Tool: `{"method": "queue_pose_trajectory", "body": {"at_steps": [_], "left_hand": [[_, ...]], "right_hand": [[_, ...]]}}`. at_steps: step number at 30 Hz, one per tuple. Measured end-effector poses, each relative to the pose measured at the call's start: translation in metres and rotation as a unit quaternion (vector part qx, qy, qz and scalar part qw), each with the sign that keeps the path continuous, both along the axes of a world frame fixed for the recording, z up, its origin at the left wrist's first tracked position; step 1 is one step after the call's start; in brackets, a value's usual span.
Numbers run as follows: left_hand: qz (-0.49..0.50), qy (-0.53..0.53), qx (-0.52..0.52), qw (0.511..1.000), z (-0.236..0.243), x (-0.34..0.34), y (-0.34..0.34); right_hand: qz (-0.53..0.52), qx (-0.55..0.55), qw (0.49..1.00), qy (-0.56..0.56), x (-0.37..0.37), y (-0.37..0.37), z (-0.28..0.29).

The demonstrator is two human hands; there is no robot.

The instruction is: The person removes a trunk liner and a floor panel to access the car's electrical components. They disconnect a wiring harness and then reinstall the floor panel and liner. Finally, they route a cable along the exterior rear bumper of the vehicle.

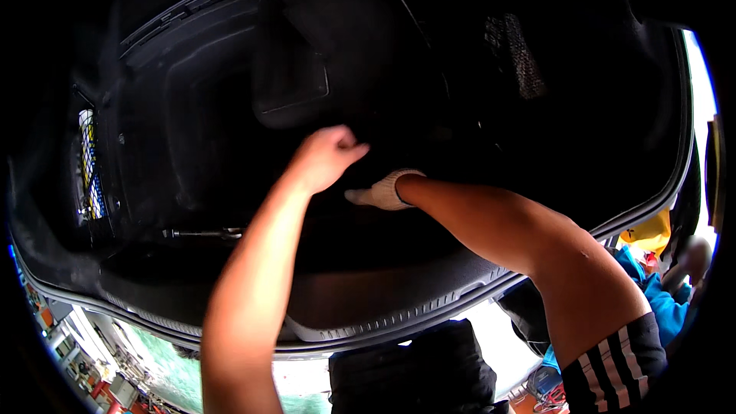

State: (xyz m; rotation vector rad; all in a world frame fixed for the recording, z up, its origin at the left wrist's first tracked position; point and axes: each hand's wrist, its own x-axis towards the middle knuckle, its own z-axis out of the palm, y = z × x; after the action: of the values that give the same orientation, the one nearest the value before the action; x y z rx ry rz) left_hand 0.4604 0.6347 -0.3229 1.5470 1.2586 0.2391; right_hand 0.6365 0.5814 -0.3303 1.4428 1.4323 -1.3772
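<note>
Both my arms reach into a dark car boot. My left hand [328,158] is bare and held over the middle of the boot, its fingers curled in toward the thumb. Whatever lies between those fingers, if anything, is hidden. Just below and to the right of it is my right hand [383,192], in a pale knitted glove. A finger or thumb of the glove stretches out to the left, and the other fingers fade into shadow. To the left of my left forearm, a long metal tool like a ratchet handle [203,233] lies near the boot's front edge.
A side net [90,165] on the left wall holds a pale bottle-like item. The ribbed boot sill [399,322] runs along the front. At far right are a yellow bag [648,231] and blue cloth [667,300]. Clutter lies on the floor at lower left.
</note>
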Motion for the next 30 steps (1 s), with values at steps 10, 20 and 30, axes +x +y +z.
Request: {"method": "queue_pose_trajectory", "body": {"at_steps": [10, 20, 30], "left_hand": [[-0.102, 0.122, -0.184, 0.97, -0.036, -0.038, -0.064], [-0.125, 0.15, -0.171, 0.966, -0.024, -0.013, -0.062], [-0.152, 0.188, -0.183, 0.953, -0.038, 0.005, -0.055]], "right_hand": [[0.003, -0.073, 0.997, 0.019, 0.018, 0.001, -0.014], [-0.359, 0.09, 0.921, 0.119, 0.143, 0.051, 0.059], [-0.11, 0.207, 0.955, -0.18, 0.134, 0.076, 0.017]]}}
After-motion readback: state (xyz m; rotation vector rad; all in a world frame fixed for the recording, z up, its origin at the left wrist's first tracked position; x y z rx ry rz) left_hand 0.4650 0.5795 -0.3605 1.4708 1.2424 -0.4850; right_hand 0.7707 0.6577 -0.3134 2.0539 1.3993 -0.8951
